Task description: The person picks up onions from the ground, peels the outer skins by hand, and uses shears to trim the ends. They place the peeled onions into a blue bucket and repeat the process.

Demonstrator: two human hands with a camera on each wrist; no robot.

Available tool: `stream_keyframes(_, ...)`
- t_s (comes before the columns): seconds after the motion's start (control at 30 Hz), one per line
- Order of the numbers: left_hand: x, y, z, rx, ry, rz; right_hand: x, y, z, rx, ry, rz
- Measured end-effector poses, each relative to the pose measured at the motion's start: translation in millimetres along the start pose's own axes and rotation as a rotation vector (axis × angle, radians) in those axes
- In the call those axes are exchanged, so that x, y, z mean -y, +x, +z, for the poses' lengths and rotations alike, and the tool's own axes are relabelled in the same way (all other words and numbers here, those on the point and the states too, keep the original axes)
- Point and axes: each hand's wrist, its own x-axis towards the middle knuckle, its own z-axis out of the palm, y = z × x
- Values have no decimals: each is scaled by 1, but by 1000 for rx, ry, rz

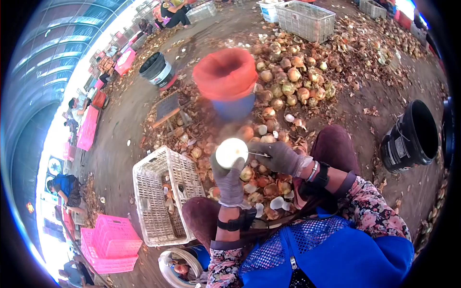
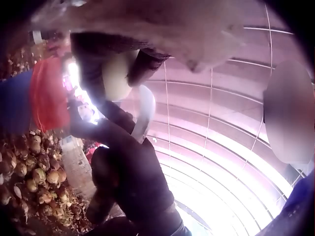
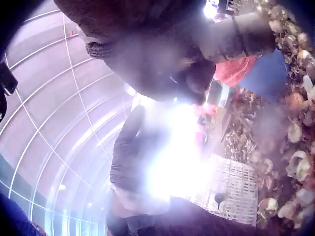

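Both hands wear greyish gloves and meet in front of the person's knees. My left hand (image 1: 227,185) grips a peeled onion (image 1: 232,152), which looks glaring white in the head view. In the left wrist view the same onion (image 2: 115,78) is pale, with dark gloved fingers around it. My right hand (image 1: 283,158) holds a small knife (image 1: 259,154), its tip toward the onion's right side. The curved knife blade (image 2: 144,112) stands close by the onion in the left wrist view. Glare hides most of the onion in the right wrist view, beside the left glove (image 3: 129,157).
A white plastic crate (image 1: 144,192) stands to the left, and a blue bucket with a red mesh bag (image 1: 225,77) ahead. Onions (image 1: 293,77) and loose skins cover the ground. A black bucket (image 1: 401,149) stands right; pink crates (image 1: 110,240) lie at the far left.
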Motion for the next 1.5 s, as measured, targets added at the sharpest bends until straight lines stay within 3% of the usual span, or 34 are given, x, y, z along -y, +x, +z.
stream_keyframes(0.17, 1, 0, -1, -26, 321, 181, 0, -1, -4, 162, -191, 75)
stream_keyframes(0.4, 0, -4, 4, -36, 471, 271, -26, 1, 17, 153, -361, 118)
stream_keyframes(0.5, -9, -10, 12, 54, 91, -31, -37, 2, 22, 105, -477, 70)
stream_keyframes(0.6, -7, -11, 13, 125, -264, -298, -66, 10, 33, -66, -350, -227)
stream_keyframes(0.63, -2, -10, 8, 150, -365, -384, -75, 9, 38, -7, -363, -202)
stream_keyframes(0.7, 0, -8, 6, 157, -368, -381, -91, 7, 43, 109, -391, -158)
stream_keyframes(0.8, -5, -6, -1, 192, -346, -368, -18, 5, 7, 369, 469, 219)
stream_keyframes(0.9, -14, -8, 3, 228, -288, -326, -22, 8, -13, 746, 848, 407)
stream_keyframes(0.97, -17, -9, 9, 225, -250, -290, -16, 6, -19, 735, 927, 424)
stream_keyframes(1.07, -8, -10, -1, 246, -273, -392, 1, 10, -34, 708, 872, 416)
stream_keyframes(1.2, 11, -6, -3, 118, -529, -483, -3, 2, -26, 352, 272, 153)
stream_keyframes(1.27, -1, -3, 1, 168, -517, -430, -29, -2, -10, 129, 13, -37)
stream_keyframes(1.37, -2, 1, -13, 254, -507, -479, -18, 0, -12, -17, 69, -143)
stream_keyframes(1.4, 1, 0, -10, 199, -404, -471, -4, -1, -17, -57, 64, -212)
stream_keyframes(1.43, 4, 0, -7, 139, -300, -463, -4, -2, -19, 69, 67, -77)
stream_keyframes(1.5, 0, -1, -9, 254, -238, -537, 11, -1, -23, 100, 54, -147)
